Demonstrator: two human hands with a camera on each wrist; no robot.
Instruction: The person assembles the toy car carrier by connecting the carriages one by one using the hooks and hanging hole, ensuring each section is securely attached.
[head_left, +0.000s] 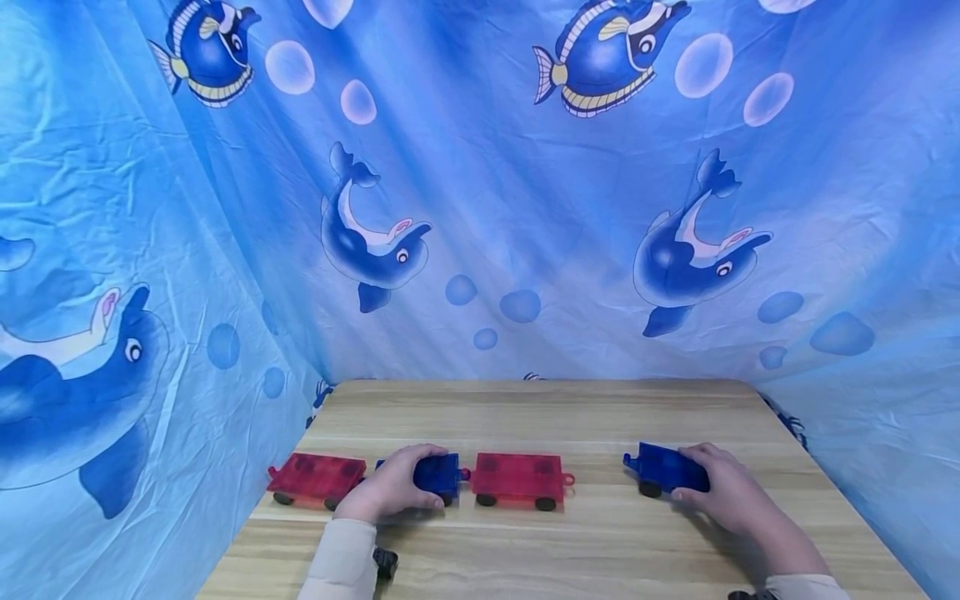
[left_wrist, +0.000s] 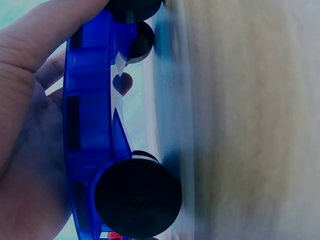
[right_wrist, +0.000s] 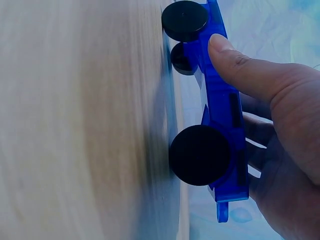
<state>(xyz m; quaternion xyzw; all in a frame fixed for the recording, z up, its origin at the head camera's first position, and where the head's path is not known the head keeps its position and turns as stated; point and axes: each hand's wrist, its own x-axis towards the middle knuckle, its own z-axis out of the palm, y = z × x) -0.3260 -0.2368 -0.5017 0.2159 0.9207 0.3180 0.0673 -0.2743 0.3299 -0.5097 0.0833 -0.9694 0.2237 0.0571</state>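
Note:
My left hand [head_left: 401,483] grips a blue toy train car [head_left: 437,475] across its top, thumb on the near side. In the left wrist view the same blue car [left_wrist: 87,120] shows black wheels at the wooden surface. A red car [head_left: 517,477] sits at its right end, close against its coupling. Another red car [head_left: 318,477] stands at its left, the joint partly behind my hand. My right hand [head_left: 723,492] holds a second blue car [head_left: 663,469], turned slightly askew, apart from the row. Its black wheels [right_wrist: 200,155] show in the right wrist view, with my thumb along its side.
A wooden table [head_left: 540,408] bears all the cars. Bare tabletop lies between the right-hand red car's hook [head_left: 568,479] and the second blue car. Blue cloth [head_left: 480,208] printed with dolphins and fish hangs behind and at the sides.

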